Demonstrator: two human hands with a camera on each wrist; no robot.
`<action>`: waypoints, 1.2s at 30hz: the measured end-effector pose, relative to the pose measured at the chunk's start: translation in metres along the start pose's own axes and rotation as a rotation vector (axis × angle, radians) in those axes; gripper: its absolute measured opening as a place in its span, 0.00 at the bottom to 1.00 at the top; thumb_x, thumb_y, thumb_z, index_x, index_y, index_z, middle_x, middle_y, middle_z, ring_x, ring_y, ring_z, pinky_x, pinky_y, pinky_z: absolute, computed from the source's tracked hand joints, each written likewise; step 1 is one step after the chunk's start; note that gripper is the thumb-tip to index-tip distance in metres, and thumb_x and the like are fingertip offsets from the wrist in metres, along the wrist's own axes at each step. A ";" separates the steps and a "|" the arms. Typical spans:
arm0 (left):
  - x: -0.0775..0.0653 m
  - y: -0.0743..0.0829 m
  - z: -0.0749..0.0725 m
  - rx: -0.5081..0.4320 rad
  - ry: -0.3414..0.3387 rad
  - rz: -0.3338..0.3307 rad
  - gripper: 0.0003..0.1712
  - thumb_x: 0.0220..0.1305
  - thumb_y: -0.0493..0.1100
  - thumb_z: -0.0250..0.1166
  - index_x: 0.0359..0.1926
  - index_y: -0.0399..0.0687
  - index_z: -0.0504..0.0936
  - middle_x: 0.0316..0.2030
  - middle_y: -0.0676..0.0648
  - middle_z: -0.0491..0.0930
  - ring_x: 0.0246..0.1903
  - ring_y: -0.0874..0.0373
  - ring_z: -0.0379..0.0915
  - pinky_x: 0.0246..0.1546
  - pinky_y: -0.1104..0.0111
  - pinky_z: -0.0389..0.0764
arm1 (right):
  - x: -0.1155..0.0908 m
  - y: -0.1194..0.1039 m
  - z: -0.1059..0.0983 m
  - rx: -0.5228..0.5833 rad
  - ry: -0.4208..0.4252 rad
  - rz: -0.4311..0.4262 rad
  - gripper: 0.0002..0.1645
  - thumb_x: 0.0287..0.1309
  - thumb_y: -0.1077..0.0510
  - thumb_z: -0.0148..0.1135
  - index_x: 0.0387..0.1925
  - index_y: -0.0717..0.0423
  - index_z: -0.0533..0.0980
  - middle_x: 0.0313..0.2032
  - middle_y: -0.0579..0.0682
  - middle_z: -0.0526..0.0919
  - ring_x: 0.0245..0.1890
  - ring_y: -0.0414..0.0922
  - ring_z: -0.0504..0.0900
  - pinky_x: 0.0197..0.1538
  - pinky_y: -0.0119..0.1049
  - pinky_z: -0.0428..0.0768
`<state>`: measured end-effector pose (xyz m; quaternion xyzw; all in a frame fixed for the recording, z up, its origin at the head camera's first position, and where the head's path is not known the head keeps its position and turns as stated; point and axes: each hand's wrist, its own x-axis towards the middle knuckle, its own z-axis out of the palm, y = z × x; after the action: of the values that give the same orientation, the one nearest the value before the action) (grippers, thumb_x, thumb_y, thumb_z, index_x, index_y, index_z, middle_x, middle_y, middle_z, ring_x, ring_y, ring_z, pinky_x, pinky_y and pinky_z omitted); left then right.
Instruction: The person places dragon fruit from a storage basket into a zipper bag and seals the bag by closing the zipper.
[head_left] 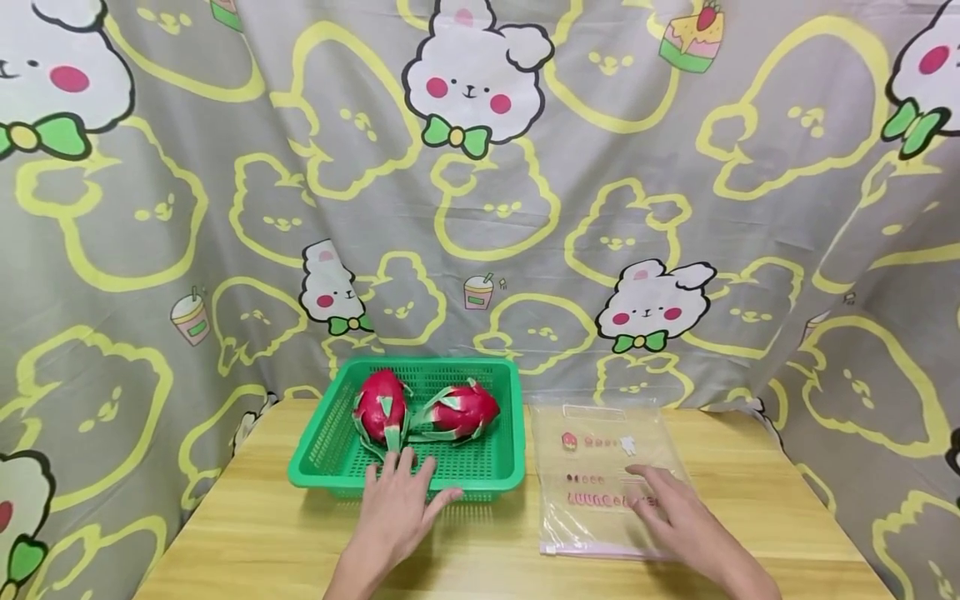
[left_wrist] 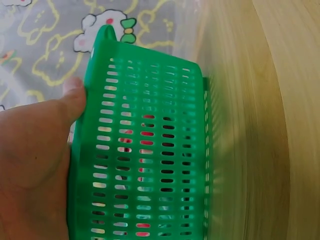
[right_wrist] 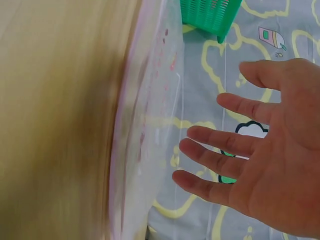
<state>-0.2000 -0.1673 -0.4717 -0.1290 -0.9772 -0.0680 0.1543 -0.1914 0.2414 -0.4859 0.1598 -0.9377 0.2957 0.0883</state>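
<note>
Left hand (head_left: 397,508): fingers apart over the green basket (head_left: 491,482) near side, perhaps steadying
Dragon fruits (head_left: 467,408): basketed, likely against rolling
Right hand (head_left: 678,517): spread, gripless, above clear bag (head_left: 566,529)

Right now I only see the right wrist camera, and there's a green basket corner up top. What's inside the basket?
Observer: Two red dragon fruits lie in the green basket.
Operator: Ooh! Are they facing the same way?
Observer: No, in the head view the left one runs front to back and the right one lies sideways.
Operator: And the blurry pink specks on the clear bag?
Observer: From above, some of them form a row of pink letters.
</note>
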 end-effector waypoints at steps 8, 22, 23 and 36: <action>0.001 -0.001 0.002 0.042 -0.036 0.007 0.40 0.66 0.78 0.53 0.56 0.51 0.81 0.49 0.42 0.80 0.52 0.40 0.72 0.49 0.41 0.71 | -0.003 0.000 0.006 -0.029 -0.050 -0.075 0.31 0.62 0.44 0.72 0.61 0.52 0.74 0.58 0.53 0.79 0.53 0.56 0.80 0.49 0.60 0.81; 0.002 -0.001 0.002 0.053 -0.043 0.015 0.42 0.67 0.78 0.49 0.58 0.52 0.81 0.48 0.43 0.79 0.53 0.40 0.71 0.47 0.43 0.70 | -0.004 0.005 0.017 -0.061 -0.216 -0.158 0.34 0.45 0.45 0.82 0.52 0.46 0.76 0.58 0.53 0.77 0.55 0.61 0.78 0.49 0.62 0.81; 0.001 -0.001 0.002 0.053 -0.044 0.016 0.42 0.67 0.79 0.48 0.58 0.52 0.81 0.49 0.43 0.79 0.53 0.40 0.71 0.47 0.43 0.71 | -0.004 0.005 0.017 -0.066 -0.230 -0.157 0.33 0.45 0.46 0.83 0.51 0.46 0.76 0.57 0.52 0.76 0.54 0.60 0.78 0.49 0.60 0.81; 0.002 -0.004 0.005 0.043 -0.020 0.036 0.38 0.67 0.77 0.50 0.56 0.54 0.82 0.48 0.45 0.79 0.51 0.42 0.71 0.47 0.43 0.70 | -0.002 0.009 0.023 -0.133 -0.253 -0.197 0.22 0.48 0.54 0.80 0.36 0.39 0.73 0.48 0.41 0.75 0.45 0.47 0.77 0.44 0.46 0.81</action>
<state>-0.2045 -0.1696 -0.4760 -0.1440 -0.9775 -0.0428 0.1483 -0.1942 0.2356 -0.5098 0.2805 -0.9386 0.2005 0.0086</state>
